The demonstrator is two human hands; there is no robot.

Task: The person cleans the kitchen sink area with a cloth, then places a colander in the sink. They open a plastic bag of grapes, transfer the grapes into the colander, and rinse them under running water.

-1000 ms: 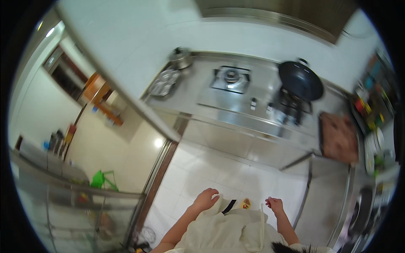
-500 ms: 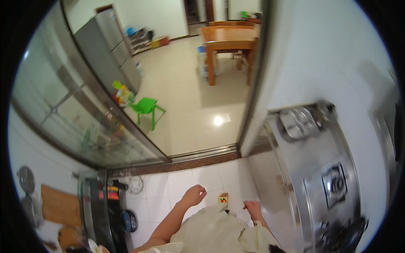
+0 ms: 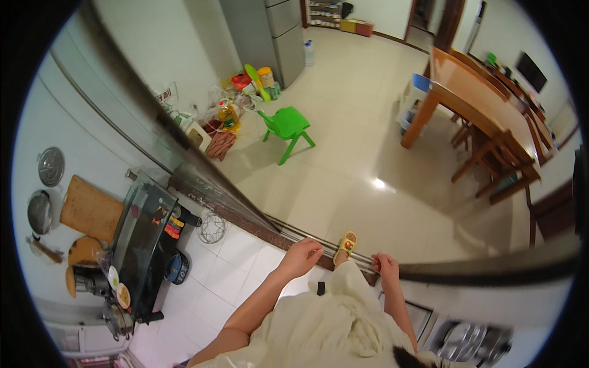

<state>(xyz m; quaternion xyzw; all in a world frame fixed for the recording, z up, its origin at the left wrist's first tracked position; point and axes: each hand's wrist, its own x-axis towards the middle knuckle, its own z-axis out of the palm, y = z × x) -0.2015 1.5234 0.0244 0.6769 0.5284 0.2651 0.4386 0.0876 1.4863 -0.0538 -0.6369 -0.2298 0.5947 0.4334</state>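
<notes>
My left hand hangs in front of my body, its fingers curled loosely inward, with nothing visible in it. On the other side, my right hand is half closed too and holds nothing that I can see. Neither hand touches any object. Between and beyond them, my foot in a yellow sandal is at the metal sliding-door track. A green child's chair stands on the tiled floor ahead, nearest to my left hand's side.
The glass door frame slants along the left. A wooden table with chairs stands at the right. Bags and an oil bottle crowd the wall near the grey fridge. Behind on the left is a dark glass rack.
I have moved forward to the doorway, and my view has turned. The chair and table look nearer; the steel counter has dropped to the lower right. Both hands remain without any object.
</notes>
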